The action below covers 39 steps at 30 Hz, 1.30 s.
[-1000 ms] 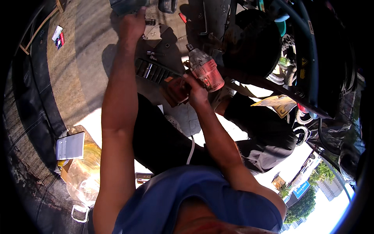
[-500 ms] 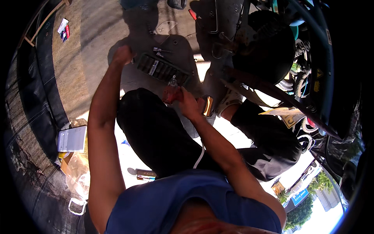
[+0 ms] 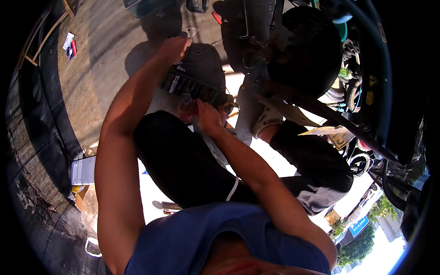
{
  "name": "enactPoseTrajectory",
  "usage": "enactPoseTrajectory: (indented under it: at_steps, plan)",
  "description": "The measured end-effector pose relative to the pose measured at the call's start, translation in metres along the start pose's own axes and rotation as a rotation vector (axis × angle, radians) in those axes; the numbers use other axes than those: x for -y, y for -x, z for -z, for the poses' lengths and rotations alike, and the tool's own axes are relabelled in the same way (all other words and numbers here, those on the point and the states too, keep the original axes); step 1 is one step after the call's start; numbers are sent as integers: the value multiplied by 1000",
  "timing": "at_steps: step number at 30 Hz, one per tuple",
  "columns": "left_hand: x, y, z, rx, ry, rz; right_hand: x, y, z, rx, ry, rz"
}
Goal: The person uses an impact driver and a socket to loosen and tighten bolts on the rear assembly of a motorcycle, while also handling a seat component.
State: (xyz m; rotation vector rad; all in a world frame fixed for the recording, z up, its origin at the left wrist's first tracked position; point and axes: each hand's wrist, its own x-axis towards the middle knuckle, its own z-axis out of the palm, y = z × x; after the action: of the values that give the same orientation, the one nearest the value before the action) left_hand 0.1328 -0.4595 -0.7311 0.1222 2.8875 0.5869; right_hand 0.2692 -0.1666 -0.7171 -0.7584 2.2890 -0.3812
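My left hand [image 3: 175,49] reaches over the ground just beyond a black socket tray [image 3: 208,94]. Its fingers are curled, and a small dark piece shows at the fingertips, too small to name. Several sockets sit in the tray's slots, one of them shiny metal [image 3: 174,84]. Loose metal pieces at the tray's far edge are partly covered by my left hand. On the near side of the tray, my right hand [image 3: 208,117] is closed around a red power tool [image 3: 187,111]. My fingers and the deep shade hide much of the tool.
A red-handled tool [image 3: 217,17] and a bent metal bar [image 3: 246,23] lie farther off. To the right stands a large black wheel [image 3: 305,55] beside a dark frame bar [image 3: 321,107]. A small packet [image 3: 69,45] lies at far left, a pale box [image 3: 83,170] at near left.
My left hand has moved right and away from me, from the tray's left side to beyond it. My right hand, with the red power tool, has shifted slightly left and turned.
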Motion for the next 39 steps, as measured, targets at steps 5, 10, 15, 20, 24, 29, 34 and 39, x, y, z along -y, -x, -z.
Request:
enactPoseTrajectory:
  at_steps: [5,10,15,20,24,29,34,39]
  plan:
    - [-42,-52,-48,8,-182,-32,-5,3,7,-11,19,14]
    - [-47,-48,-54,24,-144,-53,-14,12,8,-45,-9,69]
    - [-111,-75,6,-277,498,102,-12,6,-1,9,-92,3]
    - [-209,-110,33,-150,1465,457,-6,3,7,15,-74,-25]
    - [-229,-116,31,-124,1764,546,-15,-2,5,89,-66,21]
    - [-225,-122,25,-156,1723,486,-17,0,4,58,-104,-30]
    - [-228,-120,25,-157,1614,425,-13,2,12,47,-108,-51]
    - [-225,-119,18,-233,1509,338,-8,3,17,21,-135,-33]
